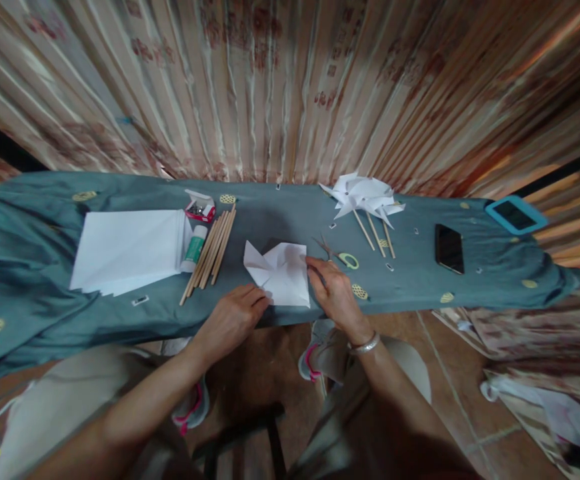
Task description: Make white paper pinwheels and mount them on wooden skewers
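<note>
A white paper square [287, 283], cut and partly folded with raised corners at its left and top, lies on the cloth-covered table in front of me. My left hand [237, 310] pinches its lower left corner between thumb and fingers. At the paper's right edge, my right hand [336, 287] holds the sheet with thumb and forefinger, a bracelet on its wrist. Just beyond that hand lie scissors [349, 260] with a green handle, blades slightly apart. Farther back, several white paper pinwheels [363, 197] on wooden sticks lie overlapping.
A stack of white paper [130, 247] lies at left. Beside it are a glue stick [194, 249], several wooden sticks [213, 250] and an opened small red-and-white box [201, 208]. A black phone [449, 249] and a blue-framed device [516, 215] lie at right. A curtain [280, 93] hangs behind the table.
</note>
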{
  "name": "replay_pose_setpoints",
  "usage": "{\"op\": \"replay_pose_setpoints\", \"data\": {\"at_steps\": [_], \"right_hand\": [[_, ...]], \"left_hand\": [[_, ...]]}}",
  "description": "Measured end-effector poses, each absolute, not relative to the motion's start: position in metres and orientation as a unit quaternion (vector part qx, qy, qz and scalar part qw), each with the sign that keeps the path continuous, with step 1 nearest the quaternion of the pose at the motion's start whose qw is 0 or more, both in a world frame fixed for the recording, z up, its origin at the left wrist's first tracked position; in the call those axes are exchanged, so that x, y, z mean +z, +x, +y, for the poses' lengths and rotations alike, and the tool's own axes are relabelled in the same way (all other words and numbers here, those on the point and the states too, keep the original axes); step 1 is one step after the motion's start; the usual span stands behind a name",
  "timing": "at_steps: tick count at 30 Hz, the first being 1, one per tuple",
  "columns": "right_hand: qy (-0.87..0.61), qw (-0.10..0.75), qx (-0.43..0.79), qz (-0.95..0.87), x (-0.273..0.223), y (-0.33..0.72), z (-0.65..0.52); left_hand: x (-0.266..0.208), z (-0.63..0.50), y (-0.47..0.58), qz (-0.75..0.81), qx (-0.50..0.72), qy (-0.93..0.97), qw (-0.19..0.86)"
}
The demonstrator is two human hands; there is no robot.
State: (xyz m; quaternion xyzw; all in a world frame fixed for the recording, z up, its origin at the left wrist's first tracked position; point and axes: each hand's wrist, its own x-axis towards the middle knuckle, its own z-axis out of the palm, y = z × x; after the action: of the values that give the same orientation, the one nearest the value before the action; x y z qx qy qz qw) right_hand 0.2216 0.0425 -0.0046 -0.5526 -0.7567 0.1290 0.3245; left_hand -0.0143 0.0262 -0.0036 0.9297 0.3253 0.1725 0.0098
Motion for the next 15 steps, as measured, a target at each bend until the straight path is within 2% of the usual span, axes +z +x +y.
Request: {"op": "replay_pose_setpoints", "data": {"at_steps": [7,15], "right_hand": [[-0.493,0.31,0.163,-0.797,0.002,0.215,0.034],[-0.463,0.256,0.165,-0.832,-0.006,0.203,0.025]], "left_hand": [[-0.01,0.04,-0.043,0.359,0.198,0.912,-0.022],[-0.01,0.026,-0.027,0.334,0.216,0.917,0.028]]}}
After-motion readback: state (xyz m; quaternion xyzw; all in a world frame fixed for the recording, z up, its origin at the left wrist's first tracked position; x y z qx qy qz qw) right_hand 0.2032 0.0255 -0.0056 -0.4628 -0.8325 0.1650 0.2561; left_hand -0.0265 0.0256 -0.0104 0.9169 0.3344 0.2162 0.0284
